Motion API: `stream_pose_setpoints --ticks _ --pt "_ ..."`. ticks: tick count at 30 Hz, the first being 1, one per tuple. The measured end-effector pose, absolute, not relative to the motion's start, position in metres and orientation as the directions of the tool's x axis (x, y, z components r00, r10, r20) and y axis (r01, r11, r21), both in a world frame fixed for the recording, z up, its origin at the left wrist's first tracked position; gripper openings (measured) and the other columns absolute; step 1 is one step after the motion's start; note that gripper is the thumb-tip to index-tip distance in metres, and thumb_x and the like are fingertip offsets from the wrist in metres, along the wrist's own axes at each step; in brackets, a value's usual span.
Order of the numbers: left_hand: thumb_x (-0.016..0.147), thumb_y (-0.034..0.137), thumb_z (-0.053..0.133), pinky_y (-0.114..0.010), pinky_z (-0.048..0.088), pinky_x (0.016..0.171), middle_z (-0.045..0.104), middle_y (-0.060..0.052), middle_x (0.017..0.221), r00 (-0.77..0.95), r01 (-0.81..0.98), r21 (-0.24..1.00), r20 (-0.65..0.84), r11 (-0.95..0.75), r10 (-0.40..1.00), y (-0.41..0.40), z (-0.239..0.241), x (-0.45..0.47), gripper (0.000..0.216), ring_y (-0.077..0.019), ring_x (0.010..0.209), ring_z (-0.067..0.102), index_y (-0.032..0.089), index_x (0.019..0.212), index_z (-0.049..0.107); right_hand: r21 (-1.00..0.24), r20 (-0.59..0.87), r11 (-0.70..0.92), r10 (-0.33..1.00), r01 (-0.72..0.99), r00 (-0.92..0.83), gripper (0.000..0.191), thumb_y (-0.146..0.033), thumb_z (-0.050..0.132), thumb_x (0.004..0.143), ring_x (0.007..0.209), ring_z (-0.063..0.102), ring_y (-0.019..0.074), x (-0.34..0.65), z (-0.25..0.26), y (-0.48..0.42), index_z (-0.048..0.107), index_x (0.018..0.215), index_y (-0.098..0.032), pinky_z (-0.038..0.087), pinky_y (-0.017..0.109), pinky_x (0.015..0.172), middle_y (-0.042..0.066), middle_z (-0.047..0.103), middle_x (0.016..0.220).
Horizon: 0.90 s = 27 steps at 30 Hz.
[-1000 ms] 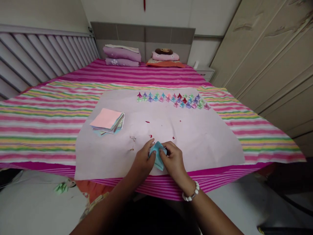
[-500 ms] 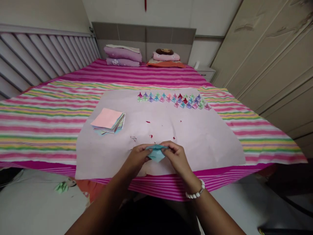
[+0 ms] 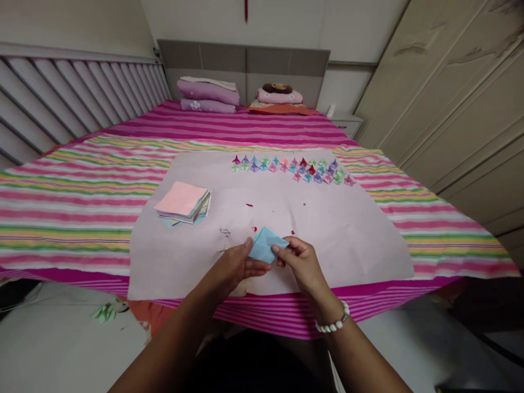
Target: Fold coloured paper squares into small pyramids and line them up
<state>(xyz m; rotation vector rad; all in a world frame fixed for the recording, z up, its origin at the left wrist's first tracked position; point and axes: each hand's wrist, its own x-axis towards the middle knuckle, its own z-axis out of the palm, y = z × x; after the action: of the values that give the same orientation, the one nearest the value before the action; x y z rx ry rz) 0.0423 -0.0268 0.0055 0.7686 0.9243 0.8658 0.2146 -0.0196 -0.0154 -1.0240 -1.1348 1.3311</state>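
Observation:
A light blue piece of folded origami paper is held between my two hands, just above the pale sheet. It shows as a flat diamond with a crease across it. My right hand pinches its right side, thumb on top. Along the lower left edge, my left hand supports it, fingers underneath and thumb at the side. Farther back stand rows of small folded paper pieces in several colours. To the left lies a stack of square paper, a pink sheet on top.
Small red scraps and thin dark bits lie on the pale sheet. Under it is a striped bedspread. Folded purple bedding sits by the headboard. A crumpled green paper is on the floor at left.
The blue paper has turned from a tilted, edge-on pose to a flat diamond facing me. My left thumb has moved from its face to its left edge.

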Motion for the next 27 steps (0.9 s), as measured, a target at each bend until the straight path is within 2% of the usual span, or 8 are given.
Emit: stream_pose_setpoints --ticks 4,8,12,15,18,21,23,27 --pt "0.054 0.040 0.085 -0.026 0.048 0.068 0.069 -0.001 0.071 0.181 -0.077 0.977 -0.182 0.199 0.966 -0.0268 0.0065 0.0414 0.041 -0.0148 0.068 0.062 0.014 0.082 0.070 -0.981 0.002 -0.016 0.996 -0.195 -0.092 0.021 -0.034 0.078 0.068 0.044 0.047 0.0086 0.2133 -0.0166 -0.0192 0.066 0.067 -0.017 0.037 0.021 0.047 -0.004 0.057 0.047" --pt "0.061 0.041 0.079 -0.025 0.047 0.064 0.067 0.000 0.065 0.088 -0.030 0.993 -0.108 0.111 0.990 -0.0250 0.0096 0.0440 0.029 -0.0141 0.066 0.059 0.015 0.066 0.068 -0.969 -0.026 -0.054 0.992 -0.239 -0.120 0.023 -0.033 0.083 0.061 0.044 0.047 0.0084 0.2091 -0.0177 -0.0205 0.067 0.068 -0.017 0.037 0.021 0.046 -0.005 0.057 0.048" --pt "0.068 0.038 0.074 -0.026 0.046 0.063 0.064 0.000 0.063 0.086 0.011 0.999 -0.031 0.030 0.996 -0.0235 0.0079 0.0452 0.024 -0.0142 0.065 0.058 0.015 0.064 0.066 -0.962 -0.037 -0.068 0.992 -0.264 -0.122 0.024 -0.033 0.083 0.060 0.044 0.045 0.0079 0.2076 -0.0193 -0.0203 0.065 0.063 -0.016 0.035 0.021 0.046 -0.005 0.055 0.048" --pt "0.070 0.033 0.074 -0.031 0.050 0.074 0.069 -0.004 0.083 0.079 0.070 0.995 0.070 -0.075 0.994 -0.0223 0.0058 0.0441 0.024 -0.0180 0.079 0.063 0.016 0.087 0.069 -0.967 -0.010 -0.031 0.996 -0.253 -0.086 0.023 -0.032 0.081 0.063 0.045 0.043 0.0078 0.2095 -0.0201 -0.0196 0.064 0.060 -0.017 0.033 0.021 0.046 -0.005 0.053 0.048" --pt "0.066 0.025 0.078 -0.038 0.047 0.091 0.063 -0.009 0.117 0.011 0.233 0.919 0.325 -0.319 0.946 -0.0212 0.0064 0.0416 0.047 -0.0228 0.108 0.059 0.021 0.111 0.063 -0.980 0.047 0.039 0.998 -0.193 -0.040 0.021 -0.030 0.079 0.066 0.046 0.043 0.0079 0.2124 -0.0198 -0.0193 0.064 0.061 -0.017 0.032 0.021 0.047 -0.005 0.053 0.049" --pt "0.071 0.021 0.075 -0.042 0.043 0.100 0.055 -0.010 0.126 0.035 0.367 0.782 0.529 -0.503 0.848 -0.0204 0.0075 0.0396 0.037 -0.0239 0.121 0.051 0.022 0.105 0.064 -0.987 0.098 0.094 0.995 -0.129 -0.028 0.017 -0.030 0.078 0.069 0.048 0.045 0.0085 0.2142 -0.0191 -0.0198 0.066 0.065 -0.017 0.034 0.022 0.049 -0.004 0.055 0.053" --pt "0.074 0.020 0.073 -0.043 0.043 0.101 0.054 -0.010 0.126 0.063 0.388 0.747 0.563 -0.540 0.824 -0.0202 0.0074 0.0395 0.030 -0.0236 0.122 0.051 0.022 0.102 0.064 -0.989 0.109 0.105 0.993 -0.108 -0.035 0.016 -0.030 0.077 0.070 0.049 0.045 0.0089 0.2145 -0.0192 -0.0203 0.067 0.066 -0.018 0.034 0.022 0.049 -0.004 0.056 0.054" --pt "0.075 0.018 0.072 -0.044 0.045 0.099 0.053 -0.009 0.127 0.081 0.400 0.746 0.550 -0.533 0.831 -0.0217 0.0069 0.0410 0.032 -0.0237 0.120 0.052 0.023 0.105 0.063 -0.990 0.097 0.092 0.994 -0.111 -0.046 0.017 -0.031 0.077 0.069 0.050 0.045 0.0093 0.2137 -0.0204 -0.0209 0.068 0.067 -0.018 0.035 0.023 0.049 -0.004 0.055 0.054"
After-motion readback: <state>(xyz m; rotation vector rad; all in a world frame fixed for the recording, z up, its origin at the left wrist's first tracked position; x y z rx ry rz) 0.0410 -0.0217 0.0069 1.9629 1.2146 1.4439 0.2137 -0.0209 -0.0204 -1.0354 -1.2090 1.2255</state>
